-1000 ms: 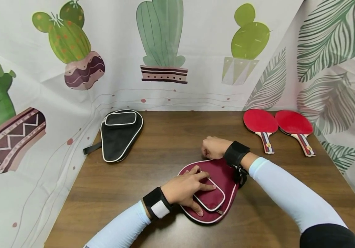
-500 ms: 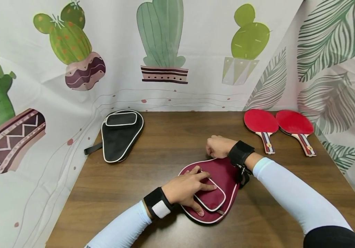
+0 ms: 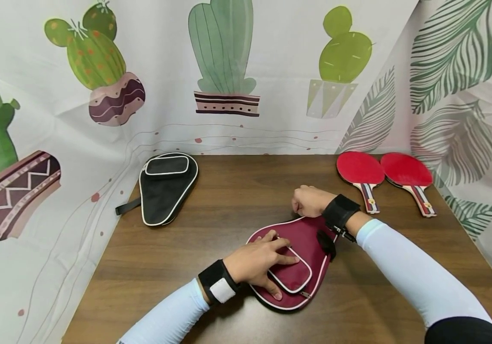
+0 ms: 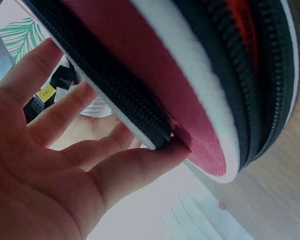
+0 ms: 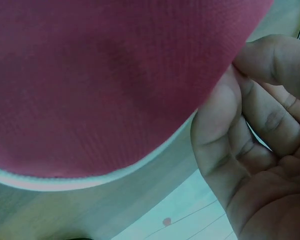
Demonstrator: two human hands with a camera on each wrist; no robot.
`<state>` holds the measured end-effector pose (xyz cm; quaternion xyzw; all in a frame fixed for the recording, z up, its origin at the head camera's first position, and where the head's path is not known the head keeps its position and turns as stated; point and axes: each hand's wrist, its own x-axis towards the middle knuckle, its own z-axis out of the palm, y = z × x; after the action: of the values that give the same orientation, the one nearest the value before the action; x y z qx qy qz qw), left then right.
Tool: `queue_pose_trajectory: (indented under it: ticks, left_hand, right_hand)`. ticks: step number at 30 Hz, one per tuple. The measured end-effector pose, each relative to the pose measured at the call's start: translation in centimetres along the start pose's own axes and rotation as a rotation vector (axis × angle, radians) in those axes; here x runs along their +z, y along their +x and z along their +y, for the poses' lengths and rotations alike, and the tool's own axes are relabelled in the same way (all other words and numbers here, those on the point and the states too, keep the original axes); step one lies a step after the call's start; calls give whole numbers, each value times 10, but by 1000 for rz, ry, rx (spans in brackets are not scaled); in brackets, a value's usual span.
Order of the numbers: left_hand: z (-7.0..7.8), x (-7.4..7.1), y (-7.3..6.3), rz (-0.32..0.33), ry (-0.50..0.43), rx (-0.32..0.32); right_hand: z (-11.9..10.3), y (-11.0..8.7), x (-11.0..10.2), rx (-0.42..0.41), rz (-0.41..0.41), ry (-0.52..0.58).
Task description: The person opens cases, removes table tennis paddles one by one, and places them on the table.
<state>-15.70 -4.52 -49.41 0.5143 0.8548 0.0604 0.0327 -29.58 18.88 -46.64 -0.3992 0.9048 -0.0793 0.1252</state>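
A burgundy table tennis paddle case (image 3: 312,234) with white piping lies on the table, its front pocket (image 3: 291,277) facing up. My left hand (image 3: 261,263) rests on it with spread fingers, pressing around the pocket. In the left wrist view, the case's main zipper (image 4: 240,70) is parted, with a strip of orange-red (image 4: 244,30) showing between the teeth. My right hand (image 3: 312,200) is at the case's far edge. In the right wrist view its thumb and forefinger (image 5: 217,110) pinch at the zippered rim; the zipper's pull is hidden by the fingers.
A black paddle case (image 3: 166,191) with a wrist strap lies at the back left. Two red paddles (image 3: 361,167) lie side by side at the back right, one slightly overlapping the other. A patterned cloth (image 3: 284,129) hangs behind the wooden table (image 3: 151,267).
My right hand has slid to the right along the case's far edge, uncovering more of the rim and the black strap at its right side. My left hand and the case stay put.
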Motion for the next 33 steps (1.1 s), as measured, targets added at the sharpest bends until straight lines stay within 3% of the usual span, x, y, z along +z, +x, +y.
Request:
queue_pose_trajectory:
  ticks: [6,12,15,23,33]
  left_hand:
    - [0,0,1,-1,-4,0]
    - [7,-1,2,-2,20,-22]
    - [14,-1,1,13,60,-38]
    - [29,-1,1,65,168,-82]
    - [44,-2,3,30,251,-113]
  right_hand:
    - [0,-5,0,20,33,27]
    - [-11,-10,3,187,57,12]
    - [-17,-10,5,224,81,-9]
    - [-24,-1,10,141,107,-38]
    - [-40,16,14,21,72,-60]
